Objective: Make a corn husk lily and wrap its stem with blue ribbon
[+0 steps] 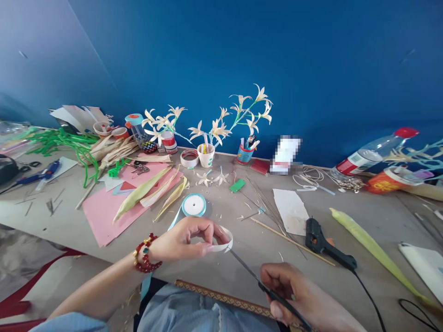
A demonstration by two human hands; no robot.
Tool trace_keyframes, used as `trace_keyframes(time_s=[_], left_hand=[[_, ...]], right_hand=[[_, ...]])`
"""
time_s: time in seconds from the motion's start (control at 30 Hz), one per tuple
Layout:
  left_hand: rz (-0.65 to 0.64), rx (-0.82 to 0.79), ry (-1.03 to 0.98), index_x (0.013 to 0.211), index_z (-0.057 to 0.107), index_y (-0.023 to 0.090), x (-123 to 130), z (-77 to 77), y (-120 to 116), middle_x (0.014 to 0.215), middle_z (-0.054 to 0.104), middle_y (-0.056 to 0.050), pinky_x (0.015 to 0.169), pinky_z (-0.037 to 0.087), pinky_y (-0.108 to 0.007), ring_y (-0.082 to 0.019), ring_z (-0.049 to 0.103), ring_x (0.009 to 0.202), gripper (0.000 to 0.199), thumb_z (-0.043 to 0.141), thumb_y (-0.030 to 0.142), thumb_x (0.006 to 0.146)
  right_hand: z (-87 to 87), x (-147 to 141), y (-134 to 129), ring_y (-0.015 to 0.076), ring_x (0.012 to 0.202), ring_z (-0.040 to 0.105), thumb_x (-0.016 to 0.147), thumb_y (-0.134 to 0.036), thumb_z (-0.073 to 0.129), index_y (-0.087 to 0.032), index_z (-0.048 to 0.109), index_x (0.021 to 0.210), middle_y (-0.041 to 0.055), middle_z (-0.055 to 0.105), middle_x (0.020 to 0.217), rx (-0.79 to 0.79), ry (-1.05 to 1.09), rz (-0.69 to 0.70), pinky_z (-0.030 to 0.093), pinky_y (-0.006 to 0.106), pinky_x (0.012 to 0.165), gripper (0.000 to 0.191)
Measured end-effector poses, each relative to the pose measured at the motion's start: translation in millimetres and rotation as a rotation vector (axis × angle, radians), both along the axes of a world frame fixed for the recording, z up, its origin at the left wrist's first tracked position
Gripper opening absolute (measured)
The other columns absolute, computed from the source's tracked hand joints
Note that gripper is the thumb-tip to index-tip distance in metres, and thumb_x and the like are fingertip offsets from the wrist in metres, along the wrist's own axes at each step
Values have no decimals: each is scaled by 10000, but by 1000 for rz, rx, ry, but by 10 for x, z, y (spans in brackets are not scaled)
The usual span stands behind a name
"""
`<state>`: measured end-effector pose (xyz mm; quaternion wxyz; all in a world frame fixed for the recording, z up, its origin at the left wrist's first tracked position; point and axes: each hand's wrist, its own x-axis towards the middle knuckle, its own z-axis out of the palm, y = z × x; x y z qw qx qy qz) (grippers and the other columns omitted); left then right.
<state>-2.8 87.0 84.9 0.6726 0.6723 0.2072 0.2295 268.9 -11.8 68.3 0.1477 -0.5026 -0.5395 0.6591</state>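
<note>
My left hand (190, 237), with a red bead bracelet (147, 253) at its wrist, pinches a pale curled strip (229, 240) that looks like corn husk. The strip bends in a loop around the fingertips. In my right hand (289, 286) is a pair of scissors (247, 269), its dark blades pointing up and left. The blade tips meet the lower edge of the strip, where a small sliver sticks out. Just behind my left hand lies a spool of light blue ribbon (194, 204), its loose end running under the wrist.
Corn husks (138, 196) lie on pink paper (100, 212) at left. Husk flowers stand in a white cup (206, 157) by the blue wall. A black glue gun (328, 246), a thin stick (290, 240) and a long green husk (374, 253) lie to the right.
</note>
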Motion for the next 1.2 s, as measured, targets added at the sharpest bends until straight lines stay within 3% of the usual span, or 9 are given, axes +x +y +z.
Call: trace_keyframes(time_s=[0.23, 0.37, 0.57, 1.0, 1.2], left_hand=[[10, -42, 9, 739, 512, 160, -70, -36, -11, 1130, 697, -192, 836, 489, -360, -284, 663, 1047, 197, 638, 275, 839], [1, -52, -5, 750, 517, 155, -86, -68, -19, 1119, 693, -203, 850, 480, -369, -283, 657, 1051, 204, 635, 285, 855], [20, -84, -68, 749, 533, 149, -111, -108, -34, 1144, 679, -212, 903, 490, -430, -304, 639, 1112, 217, 633, 298, 872], [5, -129, -23, 708, 499, 154, -111, -58, -41, 1094, 694, -193, 857, 494, -374, -268, 673, 1012, 292, 665, 346, 853], [-32, -253, -68, 693, 481, 161, -82, -94, -58, 1051, 701, -167, 831, 524, -364, -236, 688, 940, 330, 694, 364, 841]], right_hand=[[3, 33, -21, 76, 483, 350, 426, -902, 652, -225, 359, 604, -59, 449, 535, -61, 13, -13, 272, 205, 426, 759], [-8, 24, -7, 75, 524, 302, 492, -880, 650, -215, 366, 625, -68, 423, 563, 6, 28, -66, 227, 214, 469, 735], [-30, -28, 17, 95, 553, 380, 513, -865, 648, -210, 400, 644, -35, 510, 602, 2, -18, 22, 272, 217, 489, 712], [-64, -73, 9, 82, 491, 389, 498, -888, 633, -216, 391, 616, -42, 502, 559, -14, 24, 19, 277, 211, 463, 724], [-146, -55, -9, 68, 470, 394, 596, -715, 738, -212, 395, 627, -46, 531, 554, -50, 62, 3, 272, 195, 450, 610]])
